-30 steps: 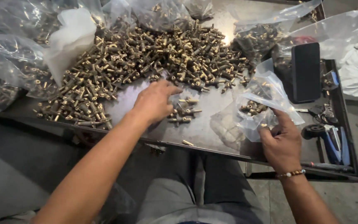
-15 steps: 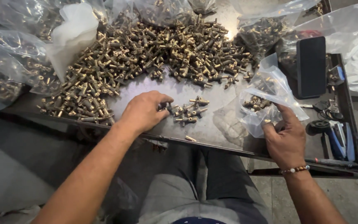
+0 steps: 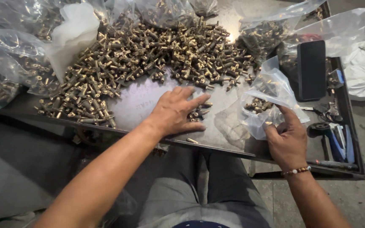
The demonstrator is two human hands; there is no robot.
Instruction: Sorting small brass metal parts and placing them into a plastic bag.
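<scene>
Brass-coloured small metal fittings [image 3: 157,59] lie heaped across the far half of the grey metal tray [image 3: 148,105], within reach; the left hand [image 3: 175,113] lies flat near the front edge, fingers spread over a few loose pieces [image 3: 199,112]; the right hand [image 3: 287,139] pinches the mouth of a clear plastic bag [image 3: 267,101] at the right edge, holding it open.

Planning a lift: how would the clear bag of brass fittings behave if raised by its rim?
The clear bag looks thin and crumpled, so it would probably sag. The brass fittings pooled inside likely weigh it down. The right hand holds its edge.
</scene>
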